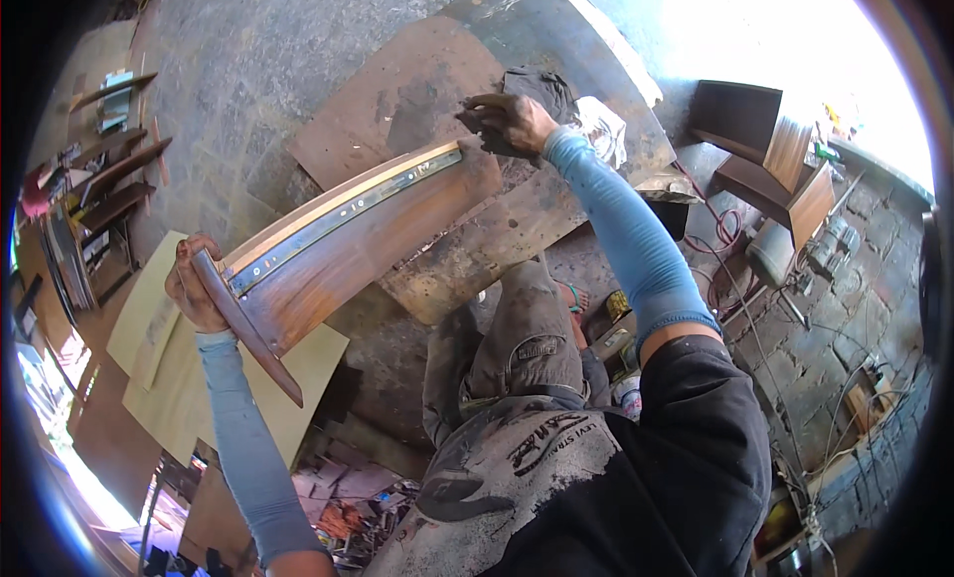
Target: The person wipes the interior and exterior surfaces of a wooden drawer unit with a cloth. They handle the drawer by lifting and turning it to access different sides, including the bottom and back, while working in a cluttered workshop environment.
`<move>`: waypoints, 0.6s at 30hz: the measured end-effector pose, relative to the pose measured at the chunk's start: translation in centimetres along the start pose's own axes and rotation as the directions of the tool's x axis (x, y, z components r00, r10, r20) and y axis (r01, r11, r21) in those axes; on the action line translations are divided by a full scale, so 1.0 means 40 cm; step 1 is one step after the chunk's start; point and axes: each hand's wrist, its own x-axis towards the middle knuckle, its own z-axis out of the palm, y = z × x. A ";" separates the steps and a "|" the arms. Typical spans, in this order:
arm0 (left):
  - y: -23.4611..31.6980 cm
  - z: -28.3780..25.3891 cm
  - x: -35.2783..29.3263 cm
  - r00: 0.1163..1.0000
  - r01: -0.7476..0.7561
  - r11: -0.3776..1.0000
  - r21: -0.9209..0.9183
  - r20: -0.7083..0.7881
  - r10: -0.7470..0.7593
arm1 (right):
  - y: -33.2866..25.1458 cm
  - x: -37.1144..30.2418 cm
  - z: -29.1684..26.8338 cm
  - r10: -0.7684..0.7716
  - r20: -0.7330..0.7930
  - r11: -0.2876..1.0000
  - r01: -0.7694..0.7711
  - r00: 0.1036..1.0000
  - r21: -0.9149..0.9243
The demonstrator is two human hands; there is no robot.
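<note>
A brown wooden drawer (373, 249) is tilted in front of me, its side panel facing up and a metal slide rail (298, 244) running along that side. My left hand (196, 284) is closed round the edge of the drawer's front panel (241, 324). At the far end of the drawer, my right hand (515, 123) is closed on a dark rag (484, 138), which lies against the wood there. Beyond that hand are a bunched dark cloth (545, 88) and a white cloth (602, 127), both on the stained work board (527, 229).
Two wooden drawers (740, 120) stand at the right, near a coiled reddish hose (723, 229) and a compressor-like machine (833, 247). Pale boards (164, 378) lie at the left below wooden parts (124, 169). Scraps (343, 517) litter the lower left. Another person's foot (579, 297) shows beside my leg.
</note>
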 end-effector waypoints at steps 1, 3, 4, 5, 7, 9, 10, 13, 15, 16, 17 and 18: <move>0.002 0.007 -0.003 0.998 -0.060 0.998 0.002 -0.005 0.060 | -0.016 0.025 -0.013 -0.078 0.076 0.995 0.082 0.994 -0.050; -0.011 0.004 -0.007 0.999 -0.043 0.999 0.003 -0.007 0.043 | -0.015 0.060 -0.008 -0.135 0.231 0.984 0.158 0.964 -0.086; -0.014 0.008 -0.008 0.999 -0.051 0.999 -0.001 -0.011 0.051 | -0.008 0.073 0.002 -0.118 0.306 0.985 0.150 0.945 -0.081; -0.014 0.010 -0.010 0.998 -0.059 0.998 -0.006 -0.015 0.059 | 0.000 0.082 0.012 -0.101 0.378 0.987 0.140 0.920 -0.077; -0.008 0.010 -0.019 0.997 -0.073 0.997 0.000 -0.022 0.073 | -0.024 0.082 0.020 -0.228 0.350 0.938 0.301 0.909 -0.172; -0.008 0.009 -0.026 0.998 -0.057 0.998 -0.006 -0.033 0.056 | -0.006 0.088 0.042 -0.416 0.282 0.844 0.482 0.865 -0.234; -0.011 0.008 -0.030 0.999 -0.032 0.999 -0.014 -0.041 0.031 | -0.002 0.095 0.047 -0.445 0.288 0.833 0.510 0.848 -0.213; -0.018 -0.001 -0.045 0.998 -0.010 0.999 -0.035 -0.063 0.007 | -0.041 0.106 0.069 -0.534 0.304 0.795 0.591 0.789 -0.137; -0.031 -0.002 -0.044 0.996 -0.073 0.997 -0.004 -0.049 0.072 | -0.098 0.117 0.084 -0.329 0.304 0.937 0.348 0.894 -0.008; -0.043 -0.007 -0.033 0.991 -0.131 0.991 0.040 -0.019 0.132 | -0.115 0.135 0.102 -0.412 0.287 0.903 0.429 0.865 0.004; -0.050 -0.002 -0.027 0.992 -0.126 0.992 0.022 -0.023 0.127 | -0.130 0.148 0.116 -0.492 0.268 0.862 0.507 0.828 0.015; -0.057 -0.016 -0.034 0.993 -0.110 0.994 0.019 -0.032 0.111 | -0.220 0.154 0.111 -0.540 0.341 0.812 0.582 0.769 -0.027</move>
